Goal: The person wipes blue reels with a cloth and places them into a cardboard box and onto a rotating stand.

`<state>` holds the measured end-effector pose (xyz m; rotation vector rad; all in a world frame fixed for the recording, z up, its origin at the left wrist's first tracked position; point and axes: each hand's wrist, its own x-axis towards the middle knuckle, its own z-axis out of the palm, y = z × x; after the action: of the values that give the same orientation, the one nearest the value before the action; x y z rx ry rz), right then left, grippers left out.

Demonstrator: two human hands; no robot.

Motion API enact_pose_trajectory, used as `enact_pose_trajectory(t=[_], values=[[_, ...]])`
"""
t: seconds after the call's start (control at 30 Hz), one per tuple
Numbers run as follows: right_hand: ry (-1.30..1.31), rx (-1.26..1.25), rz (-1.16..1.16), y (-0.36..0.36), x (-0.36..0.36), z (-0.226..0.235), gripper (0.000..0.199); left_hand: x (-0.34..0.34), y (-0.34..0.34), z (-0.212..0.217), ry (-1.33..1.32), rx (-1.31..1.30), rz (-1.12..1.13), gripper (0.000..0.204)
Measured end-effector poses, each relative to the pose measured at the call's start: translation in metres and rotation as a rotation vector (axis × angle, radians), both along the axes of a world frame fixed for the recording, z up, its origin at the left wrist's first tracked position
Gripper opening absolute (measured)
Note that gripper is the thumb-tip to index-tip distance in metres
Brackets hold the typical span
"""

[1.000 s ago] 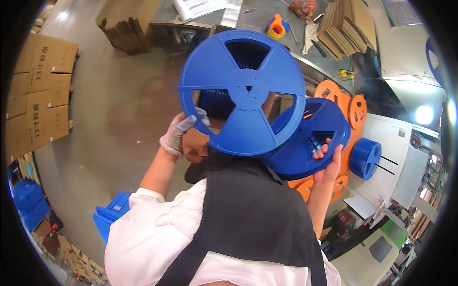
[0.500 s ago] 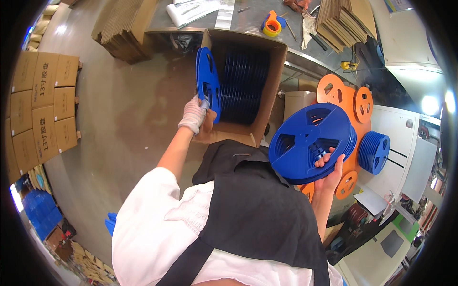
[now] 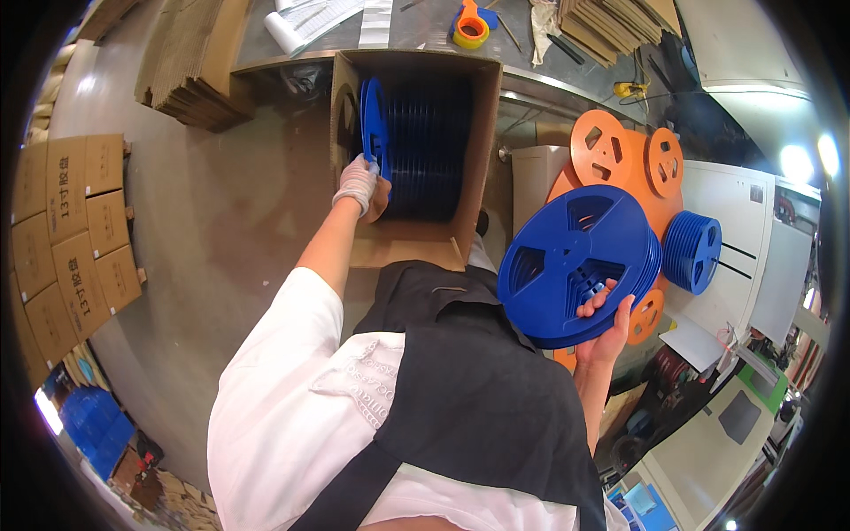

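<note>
My left hand (image 3: 357, 184), in a whitish glove, is closed on a blue plastic reel (image 3: 374, 115). That reel stands on edge inside the open cardboard box (image 3: 340, 97), at the left end of the rows of dark blue reels (image 3: 428, 146) that fill much of it. At my right side, my bare right hand (image 3: 606, 327) grips a stack of large blue reels (image 3: 567, 257), its fingers hooked through an opening of the reels. The top reel shows its hub and cut-out windows; the rest of the stack lies behind it.
Behind the stack is an orange stand (image 3: 651, 190) with orange discs (image 3: 602, 146) and more blue reels (image 3: 691, 252). A metal table (image 3: 416, 31) bears a tape dispenser (image 3: 469, 26) and papers (image 3: 305, 22). Flattened cartons (image 3: 190, 71) and stacked boxes (image 3: 66, 239) stand to the left.
My left hand has carried the blue reel from the box's left opening edge to inside it, beside the other reels. My right hand still holds the stack, almost unmoved.
</note>
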<state>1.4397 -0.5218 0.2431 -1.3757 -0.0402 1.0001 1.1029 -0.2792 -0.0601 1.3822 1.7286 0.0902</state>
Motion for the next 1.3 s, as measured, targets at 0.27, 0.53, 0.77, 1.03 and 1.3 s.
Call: enact_pose_trajectory(t=[0.27, 0.53, 0.77, 1.03, 1.3], values=[[0.046, 0.284, -0.026, -0.012, 0.027, 0.011, 0.052, -0.011, -0.04, -0.026, -0.056, 0.104, 0.021, 0.071], [0.396, 0.727, -0.052, -0.027, 0.05, 0.032, 0.05, 0.029, -0.086, 0.102, -0.303, 0.466, -0.249, 0.061], [0.57, 0.894, 0.024, -0.012, 0.038, 0.036, 0.047, 0.072, -0.096, 0.181, -0.481, 1.007, -0.51, 0.065], [0.56, 0.829, 0.121, 0.006, 0.031, 0.048, 0.045, 0.088, -0.093, 0.222, -0.419, 1.13, -0.893, 0.049], [0.387, 0.63, 0.189, 0.004, 0.041, 0.04, 0.062, 0.078, -0.101, 0.226, -0.466, 0.911, -0.953, 0.041]])
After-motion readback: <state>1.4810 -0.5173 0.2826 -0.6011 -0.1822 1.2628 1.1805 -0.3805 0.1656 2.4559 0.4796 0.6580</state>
